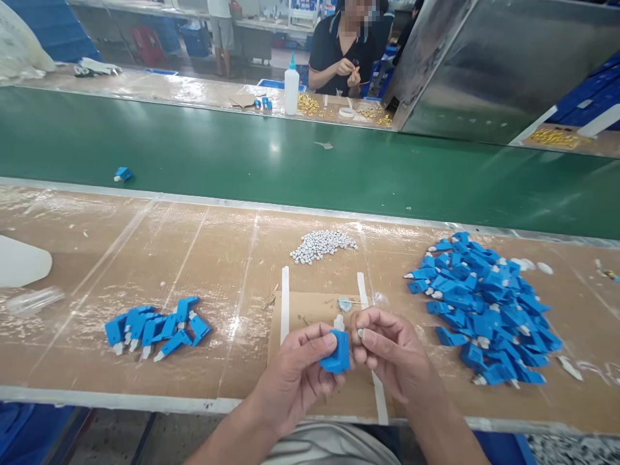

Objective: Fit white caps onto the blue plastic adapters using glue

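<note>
My left hand (305, 361) grips a blue plastic block (339, 355) whose white tip points up and away from me. Close beside it, my right hand (387, 349) pinches a small whitish piece (361, 333) between thumb and fingers; its exact shape is too small to tell. Both hands are above a cardboard sheet (314, 310) held down by white tape strips. Beyond them lies a pile of small whitish pieces (322, 247). A large heap of blue blocks (484, 310) with white tips is on the right, and several similar blocks (155, 328) lie on the left.
A green conveyor belt (242, 155) runs across behind the table, carrying one blue block (123, 174). On the far ledge stand a white squeeze bottle (291, 90) and gold-coloured pieces (307, 104). A co-worker (339, 51) sits there, near a metal housing (484, 71).
</note>
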A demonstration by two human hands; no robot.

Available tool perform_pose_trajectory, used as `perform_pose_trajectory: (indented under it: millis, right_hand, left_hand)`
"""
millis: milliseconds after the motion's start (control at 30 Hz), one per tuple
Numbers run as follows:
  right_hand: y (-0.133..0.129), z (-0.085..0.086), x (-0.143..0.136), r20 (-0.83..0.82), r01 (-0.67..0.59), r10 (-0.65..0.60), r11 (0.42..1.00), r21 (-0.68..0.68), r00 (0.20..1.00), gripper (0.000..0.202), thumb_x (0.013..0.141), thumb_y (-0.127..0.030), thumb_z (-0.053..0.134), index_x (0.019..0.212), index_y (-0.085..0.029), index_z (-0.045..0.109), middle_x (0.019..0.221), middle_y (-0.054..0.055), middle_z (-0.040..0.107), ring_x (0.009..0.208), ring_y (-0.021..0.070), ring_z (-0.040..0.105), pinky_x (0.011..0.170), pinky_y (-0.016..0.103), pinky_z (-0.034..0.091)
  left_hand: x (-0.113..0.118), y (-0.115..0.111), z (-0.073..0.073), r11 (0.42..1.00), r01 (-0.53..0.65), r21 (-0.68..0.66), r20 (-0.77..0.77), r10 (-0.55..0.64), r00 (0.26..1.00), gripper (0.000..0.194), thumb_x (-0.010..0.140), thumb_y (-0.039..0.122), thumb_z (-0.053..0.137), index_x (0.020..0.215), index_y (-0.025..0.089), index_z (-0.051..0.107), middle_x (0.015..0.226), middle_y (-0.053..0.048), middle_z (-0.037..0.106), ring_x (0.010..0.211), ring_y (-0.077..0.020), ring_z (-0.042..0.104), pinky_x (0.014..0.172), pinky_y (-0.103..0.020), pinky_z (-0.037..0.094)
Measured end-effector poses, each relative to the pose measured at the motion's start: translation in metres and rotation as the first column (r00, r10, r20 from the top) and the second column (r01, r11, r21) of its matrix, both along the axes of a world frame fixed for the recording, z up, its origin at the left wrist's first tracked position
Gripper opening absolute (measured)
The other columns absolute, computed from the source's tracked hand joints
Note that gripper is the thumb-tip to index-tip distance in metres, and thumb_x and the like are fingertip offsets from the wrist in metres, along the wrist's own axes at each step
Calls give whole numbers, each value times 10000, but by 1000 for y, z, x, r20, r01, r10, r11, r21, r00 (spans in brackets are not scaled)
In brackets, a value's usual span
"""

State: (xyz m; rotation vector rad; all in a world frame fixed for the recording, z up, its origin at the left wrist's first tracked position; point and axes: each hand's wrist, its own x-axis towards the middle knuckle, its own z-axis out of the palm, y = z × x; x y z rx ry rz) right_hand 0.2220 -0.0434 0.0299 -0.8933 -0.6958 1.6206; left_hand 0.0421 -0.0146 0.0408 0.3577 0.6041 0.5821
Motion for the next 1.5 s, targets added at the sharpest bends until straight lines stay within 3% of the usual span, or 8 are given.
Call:
perform_pose_trajectory:
  millis: [167, 300, 467, 633, 1067, 1133, 1333, 1500]
  right_hand:
    - [-8, 5, 2, 20, -12, 12, 1000, 8, 1000, 99, 886, -274, 753, 868, -181, 728, 717, 22, 684, 594, 72, 644, 533, 113, 497]
    - [-15, 15, 1, 221, -4, -27, 990, 139, 975, 109, 957, -285, 657, 907, -198, 699, 789, 20, 633, 668, 111, 634, 594, 198, 521]
    - [-20, 26, 9, 637, -81, -250, 893, 443, 730, 118, 973, -144, 582, 996, -217, 670, 884, 34, 586, 787, 165, 587, 675, 290, 487]
    - [-16, 29, 18, 708, -240, -366, 764, 599, 604, 225, 930, -30, 562, 1029, -205, 663, 877, 52, 615, 795, 194, 587, 666, 321, 466]
    - [-18, 33, 28, 812, -514, -479, 630, 582, 333, 304, 883, 39, 578, 1097, -164, 650, 939, 97, 674, 802, 193, 621, 658, 314, 501]
    - [-16, 35, 30, 823, -527, -457, 632, 568, 339, 317, 884, 37, 573, 1109, -172, 656, 935, 96, 677, 793, 194, 628, 643, 310, 503]
    - [-12, 35, 32, 726, -373, -431, 650, 662, 536, 288, 884, -16, 611, 1088, -205, 687, 860, 75, 674, 733, 210, 649, 599, 325, 519]
    - [-16, 28, 30, 711, -356, -536, 622, 697, 455, 341, 850, 21, 613, 1103, -189, 707, 902, 93, 683, 738, 215, 647, 624, 351, 529]
  left_hand:
    - [5, 0, 8, 999, 46, 13, -52, -46, 998, 263, 853, 348, 719, 833, 90, 673, 761, -67, 661, 551, -64, 583, 455, -116, 435]
    - [5, 3, 16, 995, 91, -30, -44, -93, 995, 302, 861, 360, 699, 809, 62, 708, 724, -77, 687, 502, -45, 582, 401, -83, 399]
    - [5, 6, 26, 977, 151, -153, -76, -164, 984, 256, 812, 329, 729, 768, 77, 716, 628, -77, 703, 413, -45, 562, 332, -79, 355]
    - [6, 7, 30, 972, 152, -181, -109, -173, 979, 236, 806, 307, 720, 721, 87, 711, 594, -71, 699, 393, -45, 557, 321, -75, 356]
    - [7, 10, 24, 950, 180, -257, -140, -221, 965, 190, 838, 244, 700, 770, 68, 720, 629, -86, 697, 426, -39, 573, 374, -60, 406]
    - [6, 11, 24, 954, 184, -236, -141, -221, 965, 182, 835, 235, 706, 768, 67, 718, 631, -85, 698, 435, -43, 580, 384, -64, 416]
    - [9, 12, 31, 945, 256, -204, -73, -276, 958, 223, 821, 267, 727, 725, 66, 711, 630, -91, 706, 431, -48, 581, 390, -80, 419]
    - [11, 13, 34, 949, 238, -205, -82, -259, 962, 210, 833, 254, 715, 731, 71, 706, 635, -94, 710, 427, -46, 579, 400, -84, 428]
